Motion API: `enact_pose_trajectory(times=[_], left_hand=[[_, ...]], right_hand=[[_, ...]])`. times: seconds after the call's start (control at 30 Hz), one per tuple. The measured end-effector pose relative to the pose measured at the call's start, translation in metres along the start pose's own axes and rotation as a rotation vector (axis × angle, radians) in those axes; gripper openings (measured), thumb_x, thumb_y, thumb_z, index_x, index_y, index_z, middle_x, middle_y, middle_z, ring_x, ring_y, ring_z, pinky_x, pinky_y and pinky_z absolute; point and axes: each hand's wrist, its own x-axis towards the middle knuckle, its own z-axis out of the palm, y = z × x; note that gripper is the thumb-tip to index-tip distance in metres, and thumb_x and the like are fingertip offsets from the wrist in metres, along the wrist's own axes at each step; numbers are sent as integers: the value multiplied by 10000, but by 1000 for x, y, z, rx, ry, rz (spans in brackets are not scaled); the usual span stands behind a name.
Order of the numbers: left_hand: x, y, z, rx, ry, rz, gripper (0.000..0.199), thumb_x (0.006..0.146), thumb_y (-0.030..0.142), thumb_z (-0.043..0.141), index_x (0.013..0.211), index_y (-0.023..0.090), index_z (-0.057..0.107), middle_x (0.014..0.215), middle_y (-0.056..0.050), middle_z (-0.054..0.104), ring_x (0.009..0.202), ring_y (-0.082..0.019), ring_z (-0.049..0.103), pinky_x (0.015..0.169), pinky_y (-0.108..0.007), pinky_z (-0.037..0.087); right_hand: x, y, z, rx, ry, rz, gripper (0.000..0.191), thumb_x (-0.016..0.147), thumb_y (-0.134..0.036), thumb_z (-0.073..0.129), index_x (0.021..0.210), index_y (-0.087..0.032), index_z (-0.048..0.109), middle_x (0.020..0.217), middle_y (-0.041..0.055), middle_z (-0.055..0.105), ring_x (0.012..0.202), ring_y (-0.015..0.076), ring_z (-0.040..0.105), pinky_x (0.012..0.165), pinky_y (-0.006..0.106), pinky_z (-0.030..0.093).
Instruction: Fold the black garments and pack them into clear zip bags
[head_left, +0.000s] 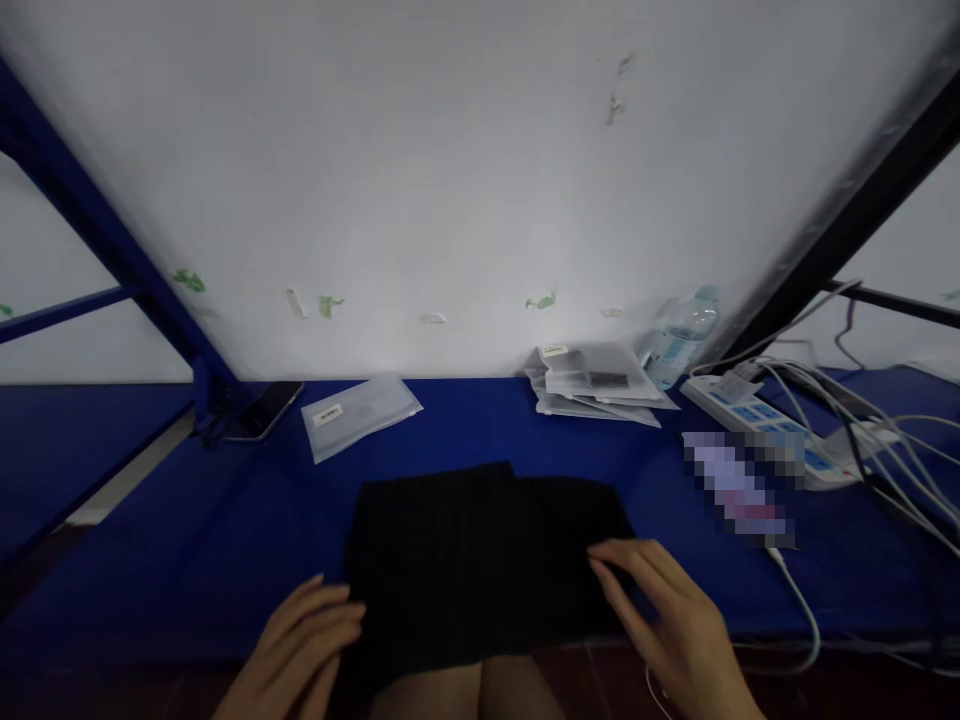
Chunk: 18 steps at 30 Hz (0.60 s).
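Note:
A black cloth (472,560) lies folded flat on the blue table (225,540), its near edge reaching the table's front edge above the person's legs. At its left side is my left hand (300,645), fingers stretched and slightly apart, the fingertips touching the cloth's edge. My right hand (667,610) is at the cloth's right side, with thumb and index finger apart and the fingertips at the dark fabric. Neither hand is wrapped round anything.
Behind the cloth are a clear zip bag (364,412), a stack of bags (600,380) and a bottle (682,340). A phone (266,410) lies left. A power strip (772,430), cables and a pixelated device (739,485) sit right. Metal posts flank the table.

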Motion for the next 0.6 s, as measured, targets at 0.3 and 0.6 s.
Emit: enact_pose_trajectory(times=[0.3, 0.6], left_hand=[[82, -51, 16, 25, -45, -79, 339, 934, 251, 441, 1241, 273, 584, 1308, -46, 593, 1288, -242, 485, 1058, -442, 432], [144, -89, 4, 4, 139, -383, 383, 919, 413, 442, 1206, 196, 572, 1153, -92, 671, 1105, -281, 622, 959, -450, 481]], right_hand=[[90, -11, 47, -70, -246, -91, 277, 891, -186, 495, 1125, -268, 619, 917, 33, 647, 796, 194, 639, 741, 341, 518], [153, 10, 47, 282, -128, 150, 222, 848, -335, 558, 1008, -204, 638, 879, 26, 688, 797, 165, 645, 767, 295, 483]])
